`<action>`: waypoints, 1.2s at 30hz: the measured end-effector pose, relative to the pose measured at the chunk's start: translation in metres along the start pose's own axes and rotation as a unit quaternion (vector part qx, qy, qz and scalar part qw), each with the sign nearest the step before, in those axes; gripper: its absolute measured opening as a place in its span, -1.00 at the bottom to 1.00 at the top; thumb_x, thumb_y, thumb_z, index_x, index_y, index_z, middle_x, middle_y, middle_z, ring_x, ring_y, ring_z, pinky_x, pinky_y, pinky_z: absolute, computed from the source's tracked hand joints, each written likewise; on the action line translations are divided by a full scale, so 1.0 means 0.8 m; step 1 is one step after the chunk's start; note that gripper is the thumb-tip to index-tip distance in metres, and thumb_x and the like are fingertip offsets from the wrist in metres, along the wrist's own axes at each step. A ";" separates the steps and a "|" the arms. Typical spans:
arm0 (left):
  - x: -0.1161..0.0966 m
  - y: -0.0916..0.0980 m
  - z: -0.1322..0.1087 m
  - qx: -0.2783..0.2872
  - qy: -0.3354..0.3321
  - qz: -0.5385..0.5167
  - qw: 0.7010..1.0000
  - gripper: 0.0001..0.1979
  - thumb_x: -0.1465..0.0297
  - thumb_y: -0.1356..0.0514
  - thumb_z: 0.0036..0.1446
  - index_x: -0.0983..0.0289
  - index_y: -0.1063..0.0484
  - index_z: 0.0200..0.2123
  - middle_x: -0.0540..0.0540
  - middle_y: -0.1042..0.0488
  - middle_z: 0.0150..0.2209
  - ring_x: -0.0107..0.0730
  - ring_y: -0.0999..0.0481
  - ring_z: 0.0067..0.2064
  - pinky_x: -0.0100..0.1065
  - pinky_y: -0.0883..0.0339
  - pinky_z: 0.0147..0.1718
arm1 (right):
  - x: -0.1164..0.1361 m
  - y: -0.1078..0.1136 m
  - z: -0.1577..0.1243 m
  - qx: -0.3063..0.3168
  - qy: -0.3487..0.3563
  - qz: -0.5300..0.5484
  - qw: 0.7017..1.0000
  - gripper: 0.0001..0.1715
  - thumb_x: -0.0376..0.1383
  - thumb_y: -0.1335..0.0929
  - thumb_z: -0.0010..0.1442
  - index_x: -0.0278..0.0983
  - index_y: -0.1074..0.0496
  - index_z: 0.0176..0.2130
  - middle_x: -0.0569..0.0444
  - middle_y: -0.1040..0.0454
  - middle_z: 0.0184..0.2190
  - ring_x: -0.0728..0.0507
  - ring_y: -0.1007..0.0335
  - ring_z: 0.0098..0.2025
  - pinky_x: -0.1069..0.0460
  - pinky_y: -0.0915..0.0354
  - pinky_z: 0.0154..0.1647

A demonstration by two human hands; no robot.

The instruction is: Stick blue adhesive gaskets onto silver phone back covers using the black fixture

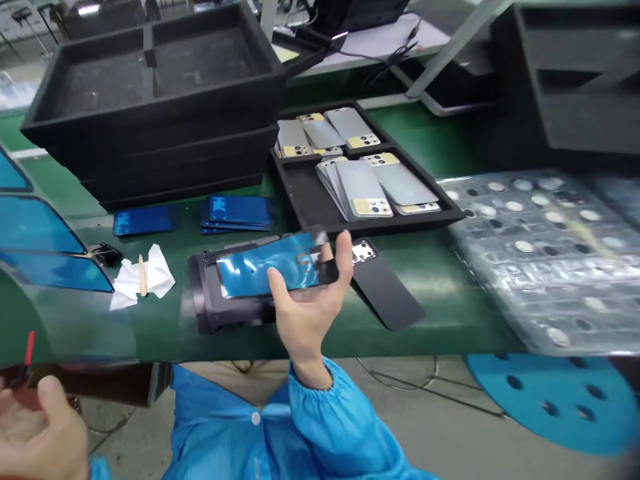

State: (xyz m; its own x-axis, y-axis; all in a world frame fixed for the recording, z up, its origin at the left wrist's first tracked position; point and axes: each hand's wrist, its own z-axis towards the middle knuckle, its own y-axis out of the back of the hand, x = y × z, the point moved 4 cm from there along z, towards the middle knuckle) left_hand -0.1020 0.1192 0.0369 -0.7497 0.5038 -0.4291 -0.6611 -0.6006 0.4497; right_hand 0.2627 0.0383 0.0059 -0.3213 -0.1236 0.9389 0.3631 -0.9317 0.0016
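Right fingers (344, 261) hold blue-faced panel (255, 268) over black fixture (201, 303).

Blue film (250, 270) is showing glossy plastic; the dark panel (387, 293) is presenting a smooth matt face. The table (460, 320) is bearing a smooth sheen. White paper (160, 272) is looking creased. Clear trays (537, 267), blurred, are apparently showing shiny plastic.

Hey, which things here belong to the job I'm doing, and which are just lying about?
Likely part of the job:
blue-filmed panel, held in the right hand
black fixture, beneath it
dark back cover, right of the fixture

Seemingly just lying about:
white paper and pale stick, left of the fixture
perforated blue disc, maybe a stool seat
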 end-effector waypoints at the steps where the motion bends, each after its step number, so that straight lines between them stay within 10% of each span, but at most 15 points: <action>1: -0.027 -0.010 -0.003 -0.038 -0.061 -0.028 0.997 -0.54 0.40 -0.36 0.11 0.21 -0.49 0.11 0.21 -0.52 0.14 0.05 -0.52 0.17 0.10 -0.40 0.17 | -0.003 0.001 -0.001 0.007 -0.002 -0.005 1.000 0.02 -0.28 -0.45 0.23 -0.03 0.08 0.46 -0.13 -0.13 0.43 -0.41 -0.20 0.41 -0.48 -0.27 0.32; 7: -0.187 -0.119 -0.019 0.272 -0.227 -0.148 0.924 -0.76 0.54 -0.26 0.25 0.18 -0.56 -0.05 0.18 -0.56 0.05 -0.12 -0.48 0.23 -0.09 -0.28 0.26 | 0.005 0.008 -0.005 0.011 -0.008 -0.047 0.999 -0.22 -0.29 -0.42 0.25 -0.10 -0.19 0.38 -0.10 -0.30 0.33 -0.36 -0.34 0.33 -0.36 -0.39 0.26; 14: -0.202 -0.177 -0.025 0.418 -0.293 -0.080 0.856 -0.51 0.18 -0.04 0.44 0.25 -0.35 0.32 0.26 -0.42 0.31 -0.01 -0.16 0.46 -0.01 0.32 0.44 | 0.012 0.012 -0.005 0.019 0.027 -0.047 0.998 -0.34 -0.38 -0.36 0.29 -0.12 -0.29 0.33 -0.07 -0.41 0.26 -0.27 -0.39 0.30 -0.26 -0.43 0.25; 19: -0.196 -0.175 -0.031 0.429 -0.301 -0.067 0.849 -0.52 0.23 -0.03 0.45 0.26 -0.33 0.33 0.26 -0.44 0.29 -0.01 -0.14 0.46 0.00 0.40 0.43 | 0.011 0.042 0.003 0.018 0.058 -0.068 0.996 -0.52 -0.37 -0.36 0.33 -0.17 -0.41 0.21 -0.11 -0.35 0.32 -0.28 -0.29 0.38 -0.32 -0.28 0.36; 24: -0.197 -0.176 -0.034 0.411 -0.286 -0.070 0.863 -0.54 0.24 -0.06 0.44 0.24 -0.37 0.30 0.26 -0.49 0.25 0.03 -0.17 0.45 0.04 0.37 0.43 | -0.038 0.138 0.029 -0.026 0.042 -0.267 0.962 -0.68 -0.19 -0.34 0.35 -0.24 -0.51 0.04 -0.16 -0.50 0.16 -0.34 -0.43 0.25 -0.34 -0.32 0.29; 29: -0.205 -0.180 -0.036 0.411 -0.266 -0.052 0.870 -0.55 0.22 -0.09 0.41 0.22 -0.40 0.28 0.31 -0.43 0.30 0.12 -0.19 0.44 0.13 0.32 0.42 | -0.113 0.218 0.053 0.038 -0.019 -0.331 0.943 -0.28 0.06 -0.41 0.20 -0.35 -0.42 0.16 -0.35 -0.40 0.24 -0.53 -0.26 0.34 -0.48 -0.16 0.34; 36: -0.208 -0.184 -0.030 0.395 -0.234 -0.047 0.887 -0.49 0.24 -0.14 0.38 0.21 -0.28 0.34 0.34 -0.29 0.38 0.16 -0.05 0.49 0.16 0.18 0.41 | -0.147 0.238 0.058 0.091 -0.078 -0.364 0.924 0.01 0.25 -0.40 0.10 -0.33 -0.33 0.28 -0.33 -0.43 0.24 -0.49 -0.36 0.27 -0.40 -0.27 0.29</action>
State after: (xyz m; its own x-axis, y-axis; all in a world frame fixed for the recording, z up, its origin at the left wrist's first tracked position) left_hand 0.1211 0.1090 0.0236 -0.4992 0.8418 -0.2055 -0.3982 -0.0122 0.9172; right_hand 0.4100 -0.1089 -0.0882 -0.4127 0.5770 0.7048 0.2468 -0.6740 0.6963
